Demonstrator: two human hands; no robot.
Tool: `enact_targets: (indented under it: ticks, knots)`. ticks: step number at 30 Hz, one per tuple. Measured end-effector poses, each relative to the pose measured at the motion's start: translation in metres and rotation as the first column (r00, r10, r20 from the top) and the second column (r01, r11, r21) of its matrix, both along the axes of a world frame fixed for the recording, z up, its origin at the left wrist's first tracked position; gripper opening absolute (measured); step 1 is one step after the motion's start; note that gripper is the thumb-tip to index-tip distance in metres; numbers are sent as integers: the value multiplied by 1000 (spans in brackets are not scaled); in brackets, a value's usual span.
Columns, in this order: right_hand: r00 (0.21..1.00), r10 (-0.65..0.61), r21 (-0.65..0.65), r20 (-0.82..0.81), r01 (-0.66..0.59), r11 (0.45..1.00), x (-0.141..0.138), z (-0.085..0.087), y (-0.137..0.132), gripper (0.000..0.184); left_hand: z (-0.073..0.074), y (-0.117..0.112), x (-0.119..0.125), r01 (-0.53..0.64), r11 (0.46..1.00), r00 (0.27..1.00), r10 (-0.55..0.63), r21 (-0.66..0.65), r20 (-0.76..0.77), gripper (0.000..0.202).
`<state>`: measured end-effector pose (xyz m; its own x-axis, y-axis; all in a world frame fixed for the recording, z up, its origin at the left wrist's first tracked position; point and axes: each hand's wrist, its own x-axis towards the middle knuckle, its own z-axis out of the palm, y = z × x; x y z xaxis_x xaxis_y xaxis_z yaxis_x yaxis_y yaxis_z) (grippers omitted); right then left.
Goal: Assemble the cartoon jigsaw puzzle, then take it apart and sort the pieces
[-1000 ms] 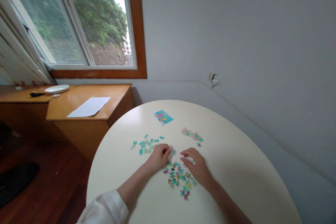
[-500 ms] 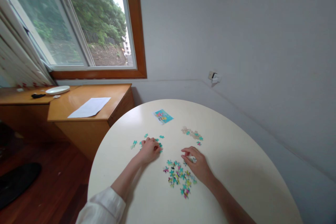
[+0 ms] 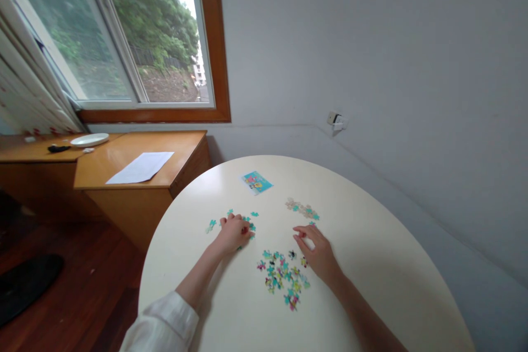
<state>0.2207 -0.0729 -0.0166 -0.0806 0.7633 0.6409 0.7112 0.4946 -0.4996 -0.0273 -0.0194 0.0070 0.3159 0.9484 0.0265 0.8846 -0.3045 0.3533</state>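
Observation:
My left hand rests low over a group of turquoise jigsaw puzzle pieces on the left side of the round table. Its fingers are curled inward, and whatever they may hold is hidden beneath them. My right hand hovers to the right, thumb and forefinger slightly apart, with no piece visible between them. Just below it lies a mixed pile of coloured puzzle pieces. A dark piece sits at the pile's upper edge. Beyond the right hand are mostly face-down beige pieces, a few turquoise ones among them.
A picture card lies toward the far side of the white round table. Left of it stands a wooden cabinet bearing a sheet of paper and a white plate. A wall socket is behind.
My right hand has shifted right and slightly up, uncovering pieces at the pile's upper right edge. The left hand has moved only slightly, still over the turquoise pieces.

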Motion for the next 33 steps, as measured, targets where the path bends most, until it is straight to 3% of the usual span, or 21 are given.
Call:
enact_targets:
  ticks: [2, 5, 9, 12, 19, 33]
  knots:
    - [989, -141, 30, 50, 140, 990, 15, -3, 6, 20, 1, -2, 1, 0, 1000, 1000, -1, 22, 24, 22]
    - [919, -356, -1, 171, 362, 932, 34, -9, 13, 27, 2, -5, 2, -11, 996, 996, 4, 84, 85, 22]
    - [815, -423, -158, 395, 514, 843, 38, -15, 12, 31, 4, -8, 5, -33, 985, 985, 3, 169, 175, 26]
    - [797, -396, -219, 457, 532, 818, 33, -12, 9, 28, 5, -11, 9, -52, 981, 978, 13, 184, 207, 29]
    - [846, -372, -315, 383, 498, 808, 32, -4, 9, 22, -1, -11, 11, -58, 978, 976, 13, 200, 219, 31]
    - [893, -372, -376, 253, 445, 813, 40, -10, 17, 15, -6, -11, 12, -37, 976, 978, -9, 213, 210, 32]
